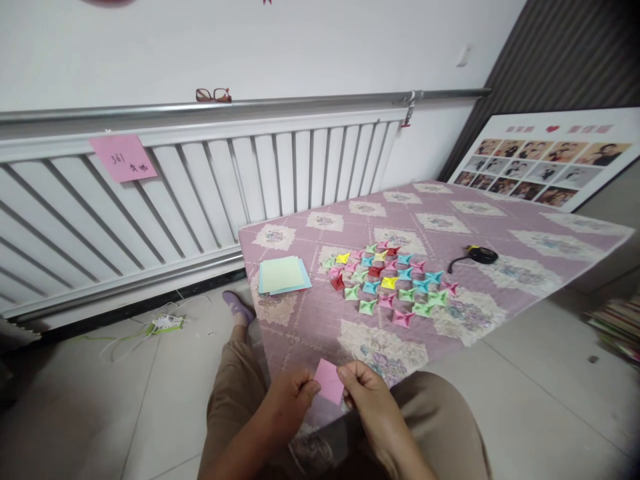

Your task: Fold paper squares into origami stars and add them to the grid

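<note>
Between my two hands, just over the near edge of the table, is a small pink square of paper (329, 382). My left hand (295, 393) pinches its left side between thumb and fingers. On the opposite side, my right hand (364, 390) grips the right corner, thumb on top. Beyond my hands lie rows of small folded paper shapes (390, 283) in pink, green, blue, yellow and red. To their left rests a stack of square paper sheets (283, 275), pale green on top with blue and a pink edge beneath.
A patterned pink tablecloth (320, 327) covers the table. A black tape measure (481, 255) lies to the right. Behind is a white radiator (280, 170) with a pink note (123, 158) and glasses (213, 95) on the pipe. A power strip (167, 324) sits on the floor; a photo board (545, 160) leans at right.
</note>
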Tool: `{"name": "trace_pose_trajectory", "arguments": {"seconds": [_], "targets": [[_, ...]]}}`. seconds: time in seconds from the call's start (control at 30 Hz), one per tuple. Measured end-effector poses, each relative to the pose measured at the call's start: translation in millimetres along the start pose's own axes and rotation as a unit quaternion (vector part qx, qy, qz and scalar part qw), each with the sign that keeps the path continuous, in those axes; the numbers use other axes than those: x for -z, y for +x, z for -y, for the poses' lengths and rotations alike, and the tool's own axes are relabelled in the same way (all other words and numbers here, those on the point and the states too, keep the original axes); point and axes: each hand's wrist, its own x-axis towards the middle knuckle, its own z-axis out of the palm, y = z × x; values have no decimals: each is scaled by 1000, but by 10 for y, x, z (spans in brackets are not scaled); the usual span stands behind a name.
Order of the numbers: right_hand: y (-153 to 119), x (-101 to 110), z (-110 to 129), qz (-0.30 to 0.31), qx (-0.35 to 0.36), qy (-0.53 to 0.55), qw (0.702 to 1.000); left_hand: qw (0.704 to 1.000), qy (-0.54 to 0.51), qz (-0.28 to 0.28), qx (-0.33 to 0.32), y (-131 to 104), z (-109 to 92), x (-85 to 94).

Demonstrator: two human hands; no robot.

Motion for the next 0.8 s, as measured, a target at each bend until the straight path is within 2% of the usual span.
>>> {"name": "trace_pose_trajectory", "arguments": {"seconds": [0.17, 0.33, 0.5, 0.63, 0.7, 0.8], "targets": [[27, 19, 35, 4, 9, -45, 999, 997, -57, 44, 3, 19, -13, 27], [43, 18, 24, 0, 18, -49, 999, 998, -61, 17, 29, 13, -18, -12], [65, -32, -30, -5, 7, -9, 1000, 994, -85, 22, 59, 25, 43, -40], [203, -10, -65, 25, 36, -103, 994, 996, -60, 34, 62, 40, 165, -9], [292, 7, -78, 33, 54, -139, 988, 999, -22, 10, 44, 40, 236, 25], [414, 12, -107, 49, 63, -169, 982, 994, 82, -69, 0, 25, 332, 57]]}}
